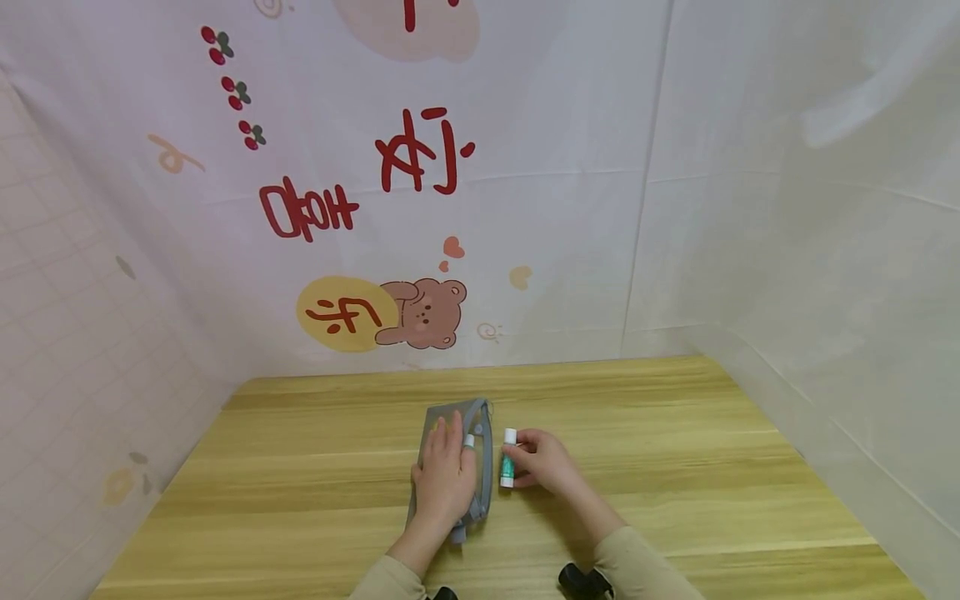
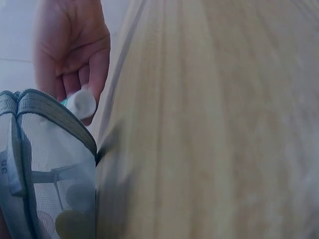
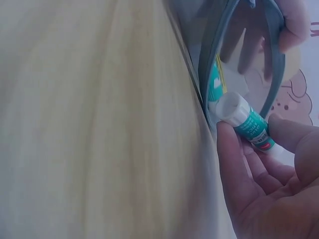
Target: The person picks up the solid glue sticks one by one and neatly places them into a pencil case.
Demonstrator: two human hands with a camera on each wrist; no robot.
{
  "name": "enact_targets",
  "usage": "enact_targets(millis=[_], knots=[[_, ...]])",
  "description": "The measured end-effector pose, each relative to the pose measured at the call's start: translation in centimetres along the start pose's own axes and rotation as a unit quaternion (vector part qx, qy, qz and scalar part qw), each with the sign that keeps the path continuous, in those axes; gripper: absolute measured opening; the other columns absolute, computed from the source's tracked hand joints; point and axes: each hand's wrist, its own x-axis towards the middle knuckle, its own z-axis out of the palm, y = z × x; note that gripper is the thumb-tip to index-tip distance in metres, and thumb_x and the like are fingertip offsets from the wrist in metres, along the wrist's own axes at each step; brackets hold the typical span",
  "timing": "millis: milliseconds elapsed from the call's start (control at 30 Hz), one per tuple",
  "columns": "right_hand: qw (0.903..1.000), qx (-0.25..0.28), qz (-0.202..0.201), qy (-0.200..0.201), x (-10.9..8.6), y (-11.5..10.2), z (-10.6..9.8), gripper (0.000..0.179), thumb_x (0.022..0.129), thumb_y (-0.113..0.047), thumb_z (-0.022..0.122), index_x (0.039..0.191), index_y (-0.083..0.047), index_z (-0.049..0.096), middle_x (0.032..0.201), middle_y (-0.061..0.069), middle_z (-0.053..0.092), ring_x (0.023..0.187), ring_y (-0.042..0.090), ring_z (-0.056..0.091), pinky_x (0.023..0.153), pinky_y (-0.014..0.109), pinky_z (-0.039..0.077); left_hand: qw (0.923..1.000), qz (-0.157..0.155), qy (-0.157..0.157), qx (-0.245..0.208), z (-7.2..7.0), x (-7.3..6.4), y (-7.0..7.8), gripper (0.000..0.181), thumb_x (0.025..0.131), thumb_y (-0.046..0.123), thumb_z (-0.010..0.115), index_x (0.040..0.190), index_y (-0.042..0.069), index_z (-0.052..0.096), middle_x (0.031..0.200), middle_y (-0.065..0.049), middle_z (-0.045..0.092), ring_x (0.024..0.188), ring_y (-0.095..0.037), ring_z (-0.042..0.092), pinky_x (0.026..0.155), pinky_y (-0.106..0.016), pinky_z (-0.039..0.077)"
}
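A grey mesh zip pouch [image 1: 485,467] lies on the table with its zipped mouth spread toward the right. My left hand [image 1: 446,479] rests on top of it, fingers extended over the mesh. Just right of the mouth, my right hand [image 1: 543,460] pinches a green and white glue stick [image 1: 508,468] between thumb and fingers. In the right wrist view the glue stick [image 3: 254,127] is at the opening, white end toward the camera. Another green glue stick [image 3: 215,84] shows inside the pouch. Through the mesh in the left wrist view, a yellowish rounded item [image 2: 75,224] appears blurred.
The wood-grain table [image 1: 315,467] extends around the pouch on every side. A white printed cloth [image 1: 555,208] hangs behind and along both sides. Dark wrist devices [image 1: 577,581] sit by the sleeves at the front edge.
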Motion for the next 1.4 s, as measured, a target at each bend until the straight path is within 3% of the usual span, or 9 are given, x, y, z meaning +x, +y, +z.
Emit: enact_targets(millis=[300, 533, 1133, 1400], knots=[[0.9998, 0.0, 0.021, -0.001, 0.8, -0.2, 1.7, 0.032, 0.097, -0.013, 0.063, 0.115, 0.013, 0.058, 0.091, 0.013, 0.064, 0.068, 0.018, 0.066, 0.059, 0.036, 0.058, 1.0, 0.002, 0.0, -0.001, 0.0, -0.2, -0.1, 0.056, 0.099, 0.02, 0.043, 0.153, 0.008, 0.037, 0.155, -0.024, 0.033, 0.141, -0.046, 0.028, 0.094, -0.082, 0.022], [0.9995, 0.0, 0.03, -0.01, 0.7, -0.4, 1.9, 0.04, 0.098, -0.015, 0.062, 0.124, 0.015, 0.055, 0.097, 0.017, 0.067, 0.075, 0.023, 0.069, 0.062, 0.037, 0.059, 1.0, 0.003, 0.003, -0.001, -0.1, -0.2, 0.0, 0.056, 0.098, 0.019, 0.045, 0.153, 0.008, 0.038, 0.154, -0.024, 0.034, 0.14, -0.047, 0.029, 0.094, -0.082, 0.022], [0.9967, -0.037, -0.017, -0.07, 0.5, -0.5, 1.6, 0.035, 0.1, -0.011, 0.057, 0.125, 0.013, 0.058, 0.108, 0.023, 0.068, 0.09, 0.033, 0.069, 0.07, 0.042, 0.058, 0.9995, 0.013, -0.007, 0.028, 0.0, -0.3, 0.5, 0.052, 0.1, 0.026, 0.046, 0.149, 0.008, 0.045, 0.153, -0.024, 0.036, 0.139, -0.05, 0.029, 0.093, -0.082, 0.022], [0.9962, -0.036, -0.034, -0.072, -0.2, -0.6, -0.1, 0.037, 0.101, -0.009, 0.055, 0.126, 0.018, 0.054, 0.112, 0.029, 0.065, 0.094, 0.036, 0.069, 0.072, 0.041, 0.058, 0.998, 0.013, -0.024, 0.057, 0.0, -0.3, 0.5, 0.047, 0.101, 0.031, 0.046, 0.143, 0.013, 0.055, 0.152, -0.023, 0.037, 0.14, -0.05, 0.028, 0.095, -0.082, 0.02]])
